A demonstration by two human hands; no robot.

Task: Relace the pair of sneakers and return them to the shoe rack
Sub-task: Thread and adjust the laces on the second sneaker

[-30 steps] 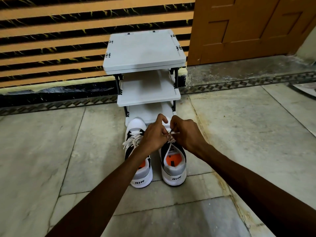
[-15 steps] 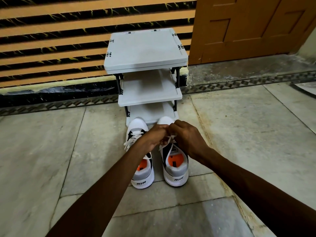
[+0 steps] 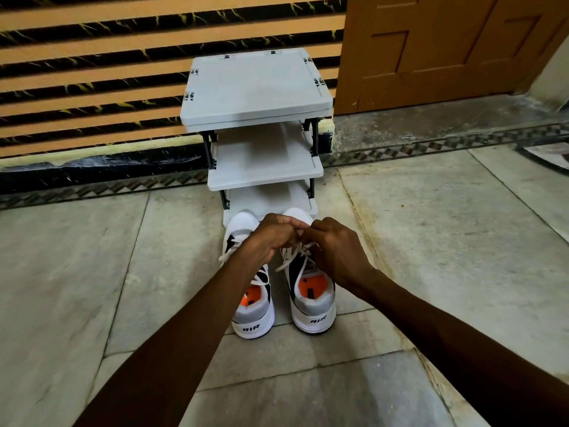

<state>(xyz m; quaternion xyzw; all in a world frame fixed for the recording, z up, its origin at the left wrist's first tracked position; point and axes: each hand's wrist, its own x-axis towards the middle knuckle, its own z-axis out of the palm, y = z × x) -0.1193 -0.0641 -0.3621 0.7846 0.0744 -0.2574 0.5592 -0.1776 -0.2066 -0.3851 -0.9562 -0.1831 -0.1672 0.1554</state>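
My left hand (image 3: pixel 271 238) and right hand (image 3: pixel 335 251) are pinching, I think, the soft, limp lace (image 3: pixel 303 251) over the right sneaker (image 3: pixel 311 297), which is sitting on the floor (image 3: pixel 431 241) before the shoe rack (image 3: pixel 264 161).

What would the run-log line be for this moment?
stage: lacing | left hand and right hand: pinching lace of right sneaker | left sneaker: beside it on floor | shoe rack: shelves bare
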